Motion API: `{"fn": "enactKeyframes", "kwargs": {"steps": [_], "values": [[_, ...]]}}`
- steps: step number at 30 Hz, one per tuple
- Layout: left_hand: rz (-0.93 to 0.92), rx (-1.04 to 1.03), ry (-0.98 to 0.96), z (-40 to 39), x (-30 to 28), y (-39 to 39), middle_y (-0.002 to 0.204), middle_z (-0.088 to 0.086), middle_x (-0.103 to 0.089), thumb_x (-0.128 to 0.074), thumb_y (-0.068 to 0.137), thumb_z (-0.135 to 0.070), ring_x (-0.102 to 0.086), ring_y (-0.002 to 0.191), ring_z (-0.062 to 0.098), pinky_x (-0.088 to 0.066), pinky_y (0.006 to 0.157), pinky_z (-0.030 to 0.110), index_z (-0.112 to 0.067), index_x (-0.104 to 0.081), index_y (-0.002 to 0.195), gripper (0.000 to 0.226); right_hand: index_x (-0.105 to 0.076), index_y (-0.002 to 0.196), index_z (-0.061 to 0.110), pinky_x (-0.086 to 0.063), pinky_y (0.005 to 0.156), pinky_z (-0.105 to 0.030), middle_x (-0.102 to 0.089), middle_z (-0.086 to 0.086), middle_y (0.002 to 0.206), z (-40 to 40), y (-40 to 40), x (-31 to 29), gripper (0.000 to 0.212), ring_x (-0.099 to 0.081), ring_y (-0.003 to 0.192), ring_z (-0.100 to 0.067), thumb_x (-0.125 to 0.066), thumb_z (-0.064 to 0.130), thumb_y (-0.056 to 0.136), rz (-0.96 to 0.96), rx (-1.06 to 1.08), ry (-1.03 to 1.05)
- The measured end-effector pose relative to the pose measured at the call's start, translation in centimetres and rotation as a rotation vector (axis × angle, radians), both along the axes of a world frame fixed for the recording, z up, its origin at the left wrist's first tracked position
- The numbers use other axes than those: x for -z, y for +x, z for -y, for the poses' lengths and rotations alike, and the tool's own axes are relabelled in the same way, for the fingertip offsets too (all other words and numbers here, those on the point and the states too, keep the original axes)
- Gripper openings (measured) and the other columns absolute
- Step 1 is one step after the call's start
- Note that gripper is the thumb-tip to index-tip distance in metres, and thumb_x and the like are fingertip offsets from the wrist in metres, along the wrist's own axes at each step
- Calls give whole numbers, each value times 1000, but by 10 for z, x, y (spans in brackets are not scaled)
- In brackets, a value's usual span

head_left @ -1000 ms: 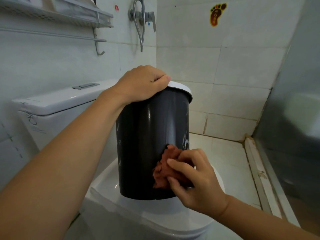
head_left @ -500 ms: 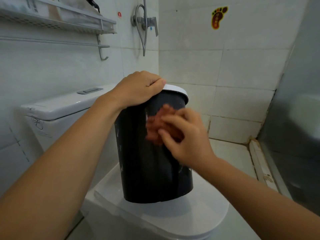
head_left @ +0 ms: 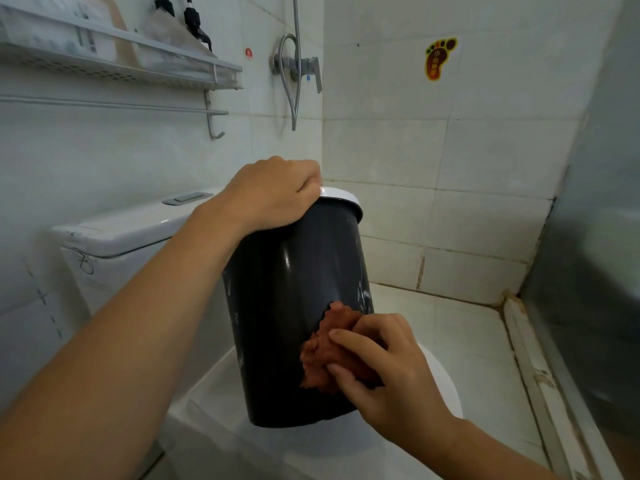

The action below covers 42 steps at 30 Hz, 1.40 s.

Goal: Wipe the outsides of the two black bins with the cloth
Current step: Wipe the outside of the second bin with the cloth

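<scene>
A black bin (head_left: 284, 299) with a white rim stands tilted on the closed white toilet lid (head_left: 221, 410). My left hand (head_left: 273, 195) grips the bin's top rim, fingers curled over the edge. My right hand (head_left: 384, 365) holds a crumpled reddish-brown cloth (head_left: 325, 351) and presses it against the bin's lower right side. White smears show on the bin's wall. Only one bin is in view.
The toilet cistern (head_left: 121, 233) stands behind on the left, below a wall shelf (head_left: 138, 64) and towel rail. A shower valve with hose (head_left: 298, 67) hangs on the wall. A glass partition (head_left: 588, 271) and floor sill close the right side.
My right hand swept the cloth from near the bin's top rim back down to its lower right side. The left hand kept its grip on the rim.
</scene>
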<state>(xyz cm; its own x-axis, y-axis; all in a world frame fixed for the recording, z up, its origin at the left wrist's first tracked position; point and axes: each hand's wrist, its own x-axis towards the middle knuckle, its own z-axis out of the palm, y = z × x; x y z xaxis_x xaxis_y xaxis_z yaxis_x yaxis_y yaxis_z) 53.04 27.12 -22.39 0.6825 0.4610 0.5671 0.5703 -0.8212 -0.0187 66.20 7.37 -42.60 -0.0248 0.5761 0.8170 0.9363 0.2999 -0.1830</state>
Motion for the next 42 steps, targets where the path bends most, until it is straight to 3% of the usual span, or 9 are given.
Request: {"fn": "enactKeyframes", "kwargs": {"steps": [4,9,12,16,20,28,32,37,42], "values": [[39,-43,180,10,6,21,68,-4,-53,-33,102,-51,-50,63,17,-31,62,34,-25,-49,74,42,-68,123,25,-53,82,-24,-58,5,114,-3,-3,2,38,-53,101,-14,-69,46,92,55,-28,16],[-8,-54,157,5,11,32,69,-8,-53,-33,96,-71,-45,63,8,-26,59,33,-27,-49,69,55,-64,124,26,-54,76,-26,-57,4,113,-5,-6,5,37,-54,97,-16,-66,48,95,115,-28,33],[42,-42,109,-1,11,28,69,-9,-53,-36,95,-73,-47,64,11,-28,59,34,-26,-50,67,57,-70,118,19,-54,75,-28,-60,0,107,-4,-3,-1,32,-56,93,-17,-72,38,93,107,-27,39],[175,-39,93,-4,9,27,66,-6,-51,-38,93,-75,-46,61,14,-26,56,34,-24,-46,63,60,-71,113,13,-53,79,-19,-65,3,103,2,8,-29,24,-61,91,-7,-71,27,93,-229,-22,85],[261,20,54,-4,12,29,60,-4,-48,-39,90,-74,-44,57,13,-22,52,31,-20,-41,58,63,-70,106,26,-57,76,-23,-69,15,92,8,31,-64,17,-67,87,-7,-68,36,92,-559,62,115],[306,80,-156,-6,29,33,53,-3,-39,-43,88,-74,-39,53,18,-31,55,35,-17,-36,55,66,-68,101,36,-61,74,-31,-69,17,87,24,58,-76,7,-67,84,-9,-70,33,95,-700,153,166],[305,111,-198,-1,37,39,51,-6,-36,-46,90,-72,-38,52,17,-32,55,34,-17,-35,55,66,-69,112,32,-58,79,-32,-66,13,102,24,52,-68,21,-62,92,-6,-68,40,93,-507,189,25],[302,166,-226,2,37,38,53,-1,-42,-49,94,-66,-41,54,17,-35,56,35,-9,-44,59,68,-67,122,37,-49,81,-14,-62,14,108,24,45,-57,32,-58,100,-2,-65,49,92,-371,155,-22],[254,250,-277,5,30,28,56,-11,-52,-56,99,-52,-48,55,6,-35,57,29,-25,-52,58,50,-65,127,36,-51,79,-18,-57,14,109,30,44,-54,39,-57,98,-6,-55,51,93,-311,120,-50]]}}
